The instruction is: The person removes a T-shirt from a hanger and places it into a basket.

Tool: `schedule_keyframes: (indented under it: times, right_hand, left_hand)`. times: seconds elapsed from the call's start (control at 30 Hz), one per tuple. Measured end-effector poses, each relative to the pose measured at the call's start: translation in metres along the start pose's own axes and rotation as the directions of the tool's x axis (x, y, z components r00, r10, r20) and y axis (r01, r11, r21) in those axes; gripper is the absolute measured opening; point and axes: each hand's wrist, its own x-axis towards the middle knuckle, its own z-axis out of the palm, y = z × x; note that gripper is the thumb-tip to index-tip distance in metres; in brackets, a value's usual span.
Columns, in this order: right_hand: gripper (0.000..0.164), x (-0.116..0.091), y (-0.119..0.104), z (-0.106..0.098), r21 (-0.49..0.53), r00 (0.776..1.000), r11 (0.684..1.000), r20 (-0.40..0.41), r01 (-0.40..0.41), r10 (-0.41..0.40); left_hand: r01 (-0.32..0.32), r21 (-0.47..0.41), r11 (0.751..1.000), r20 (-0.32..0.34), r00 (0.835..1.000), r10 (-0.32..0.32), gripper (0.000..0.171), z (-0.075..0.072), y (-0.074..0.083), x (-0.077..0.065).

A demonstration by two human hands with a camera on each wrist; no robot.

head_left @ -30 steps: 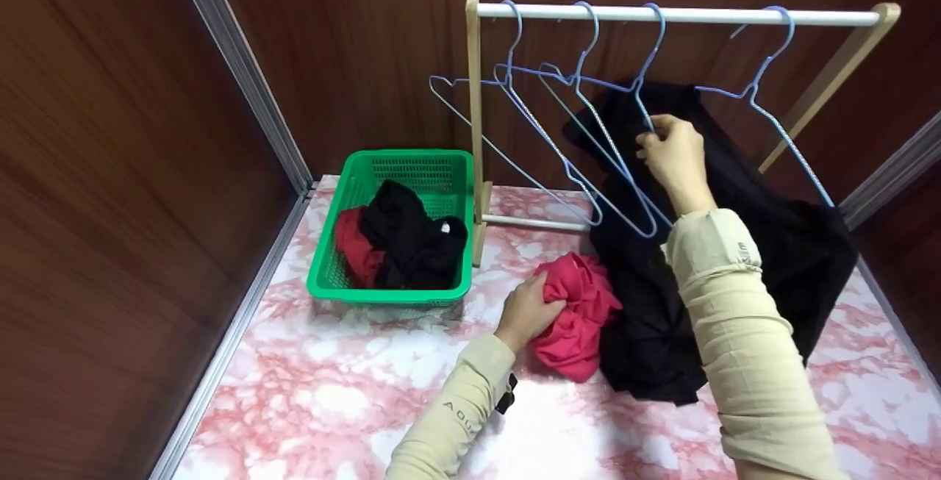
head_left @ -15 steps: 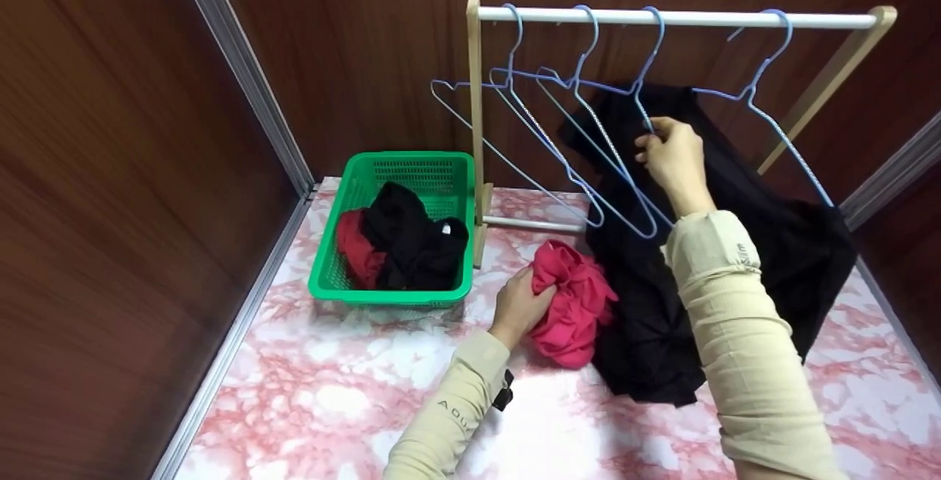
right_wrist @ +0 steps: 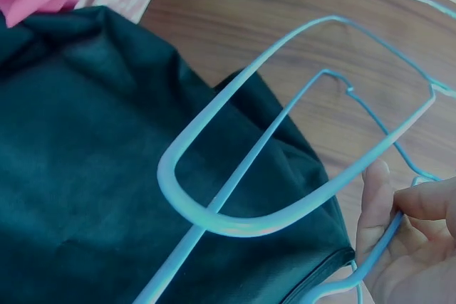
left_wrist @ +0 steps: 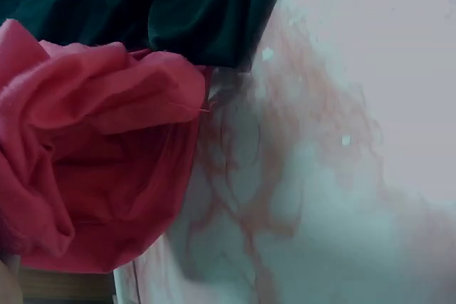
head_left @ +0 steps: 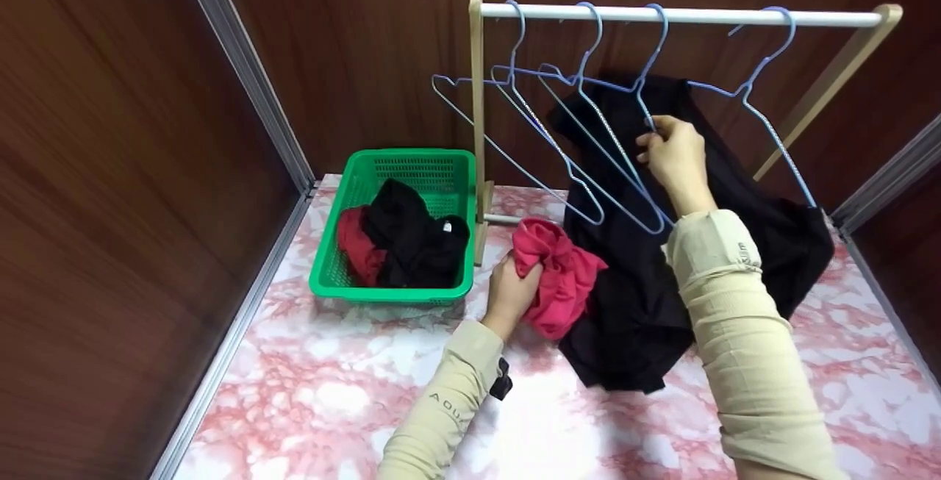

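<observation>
My left hand (head_left: 509, 290) grips a bunched pink-red cloth garment (head_left: 559, 285) in front of the rack; its folds fill the left side of the left wrist view. My right hand (head_left: 675, 160) pinches the sloping arm of a blue wire hanger (head_left: 650, 61), third from the left on the rail. In the right wrist view, thumb and fingers (right_wrist: 427, 201) close round that wire. Behind both hands a black garment (head_left: 625, 303) hangs from the rightmost blue hanger (head_left: 772, 123), its lower part spread close over the floor. My right forearm hides part of it.
A clothes rack with a white rail (head_left: 713, 15) and wooden legs stands against a brown wood panel. Two more blue hangers (head_left: 518, 46) hang at its left. Beside the rack, a green basket (head_left: 337, 245) holds black (head_left: 401, 223) and red clothes (head_left: 358, 245). The floor (head_left: 331, 392) is pink-and-white marbled.
My left hand has moved up and left with the pink-red garment. The black garment has shifted left, its lower edge swinging with it. My right hand has stayed on the hanger.
</observation>
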Motion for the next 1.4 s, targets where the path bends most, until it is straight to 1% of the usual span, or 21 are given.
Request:
schedule_keyframes:
  times: [0.07,0.2,0.3,0.4,0.5,0.67,0.8,0.93,1.1,1.2,1.3,1.4]
  right_hand:
    - [0.04,0.0,0.0,0.0,0.0,1.0,1.0,0.0,0.0,0.0]
    - [0.04,0.0,0.0,0.0,0.01,1.0,1.0,-0.002,-0.002,0.002]
    - [0.04,0.0,0.0,0.0,0.013,1.0,1.0,-0.004,0.0,0.0]
    - [0.039,0.0,0.001,0.001,0.018,1.0,1.0,-0.008,0.004,-0.004]
    - [0.039,0.001,0.001,0.001,0.027,1.0,1.0,-0.013,0.005,-0.005]
    - [0.039,0.0,0.002,0.003,0.029,0.999,1.0,-0.036,0.013,-0.012]
    - [0.036,0.0,0.004,0.004,-0.002,0.998,1.0,-0.054,0.018,-0.018]
    - [0.036,0.001,0.006,0.001,-0.034,0.998,0.999,-0.068,0.005,-0.007]
    - [0.038,0.001,0.008,-0.001,-0.067,0.997,0.998,-0.072,-0.004,-0.001]
    - [0.04,0.001,0.009,-0.001,-0.09,0.998,0.996,-0.068,0.003,-0.009]
    - [0.041,0.001,0.01,-0.001,-0.101,0.998,0.995,-0.061,0.011,-0.017]
    - [0.042,0.002,0.012,-0.002,-0.101,0.999,0.995,-0.049,0.012,-0.017]
  left_hand:
    - [-0.008,0.015,1.0,-0.003,1.0,0.008,0.02,-0.002,0.0,0.002]
    - [-0.059,0.022,0.998,0.012,0.998,0.059,0.022,-0.005,0.003,0.005]
    - [-0.087,-0.009,0.996,0.03,0.996,0.088,0.024,-0.008,0.007,0.007]
    - [-0.086,-0.067,0.994,0.032,0.996,0.088,0.026,-0.011,0.012,0.009]
    - [-0.081,-0.113,0.99,0.013,0.996,0.083,0.025,-0.013,0.018,0.011]
    - [-0.083,-0.202,0.976,-0.011,0.997,0.083,0.022,-0.018,0.027,0.014]
    - [-0.09,-0.254,0.963,-0.032,0.996,0.084,0.022,-0.021,0.03,0.016]
    - [-0.098,-0.269,0.958,-0.064,0.994,0.083,0.024,-0.025,0.031,0.018]
    - [-0.105,-0.296,0.949,-0.08,0.993,0.085,0.028,-0.035,0.034,0.02]
    - [-0.119,-0.317,0.941,-0.1,0.991,0.091,0.028,-0.04,0.036,0.023]
    - [-0.125,-0.326,0.937,-0.144,0.986,0.081,0.023,-0.045,0.036,0.026]
    - [-0.119,-0.324,0.938,-0.198,0.979,0.056,0.019,-0.051,0.036,0.03]
